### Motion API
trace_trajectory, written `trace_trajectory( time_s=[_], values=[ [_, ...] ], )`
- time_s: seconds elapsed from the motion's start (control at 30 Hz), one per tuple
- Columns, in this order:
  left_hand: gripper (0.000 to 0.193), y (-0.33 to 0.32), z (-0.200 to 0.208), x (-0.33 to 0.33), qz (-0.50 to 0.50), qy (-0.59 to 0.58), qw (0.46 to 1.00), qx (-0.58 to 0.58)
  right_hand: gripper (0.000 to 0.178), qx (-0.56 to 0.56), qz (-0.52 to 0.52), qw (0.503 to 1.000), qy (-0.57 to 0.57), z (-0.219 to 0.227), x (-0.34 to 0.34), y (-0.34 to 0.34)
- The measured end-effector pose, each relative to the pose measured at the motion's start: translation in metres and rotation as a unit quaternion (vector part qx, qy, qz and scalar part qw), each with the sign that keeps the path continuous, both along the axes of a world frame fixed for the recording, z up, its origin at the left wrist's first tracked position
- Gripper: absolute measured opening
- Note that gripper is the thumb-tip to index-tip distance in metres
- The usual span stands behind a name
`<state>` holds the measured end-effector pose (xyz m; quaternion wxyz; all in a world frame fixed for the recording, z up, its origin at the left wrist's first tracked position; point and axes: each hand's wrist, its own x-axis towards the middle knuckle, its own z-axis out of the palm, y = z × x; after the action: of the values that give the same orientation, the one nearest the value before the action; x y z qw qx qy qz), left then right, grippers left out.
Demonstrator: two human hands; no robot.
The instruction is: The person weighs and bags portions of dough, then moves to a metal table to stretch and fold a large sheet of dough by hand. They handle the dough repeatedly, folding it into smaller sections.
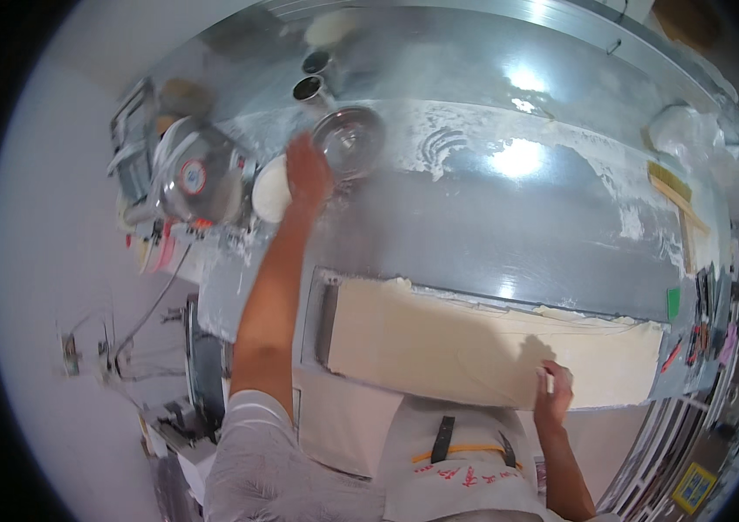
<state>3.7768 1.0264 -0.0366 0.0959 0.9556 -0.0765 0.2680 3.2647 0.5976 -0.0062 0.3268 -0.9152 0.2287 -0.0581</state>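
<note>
My left arm reaches far across the steel table. My left hand [309, 170] is blurred at the edge of a round white container or bowl of white stuff [271, 191], beside a shiny steel bowl [350, 150]. Its fingers are smeared by motion. Close to my body lies a long, pale sheet of dough [456, 344] with ragged far edges. Over the sheet's near edge, toward its right end, my right hand [554, 387] has its fingers curled together. Whatever they may hold is too small to make out. A shadow falls on the dough beyond them.
Two steel canisters [309, 89] stand behind the bowl. At the left sit a large clear plastic tub [200, 178] and a scale-like device [133, 143]. Flour streaks [443, 143] mark the tabletop. A wooden-handled brush [676, 191] and a plastic bag [683, 130] lie at the right.
</note>
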Motion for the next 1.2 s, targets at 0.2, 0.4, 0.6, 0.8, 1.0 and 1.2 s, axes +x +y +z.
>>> trace_trajectory(
  time_s=[0.2,0.4,0.6,0.8,1.0,1.2],
  values=[
    [0.053,0.195,0.04,0.237,-0.185,-0.045,0.976,0.107,0.02,-0.001,-0.002,1.0,-0.018,-0.015,-0.032,0.015],
    [0.041,0.112,-0.017,0.231,-0.021,0.085,0.99,0.108,0.025,-0.033,-0.079,0.995,0.059,0.019,-0.073,0.032],
    [0.037,0.108,0.043,0.094,-0.066,-0.33,0.931,0.139,0.027,0.024,-0.107,0.994,0.014,0.046,-0.066,0.022],
    [0.025,-0.083,0.16,-0.195,-0.041,-0.072,0.995,-0.049,0.039,0.281,-0.133,0.941,-0.137,0.087,-0.034,-0.026],
    [0.033,-0.39,0.174,-0.446,-0.268,0.399,0.829,-0.287,0.05,0.304,-0.258,0.887,-0.233,0.109,-0.137,-0.102],
    [0.022,-0.527,0.142,-0.57,-0.332,0.572,0.58,-0.475,0.04,0.382,-0.372,0.778,-0.333,0.111,-0.279,-0.21]
  ],
)
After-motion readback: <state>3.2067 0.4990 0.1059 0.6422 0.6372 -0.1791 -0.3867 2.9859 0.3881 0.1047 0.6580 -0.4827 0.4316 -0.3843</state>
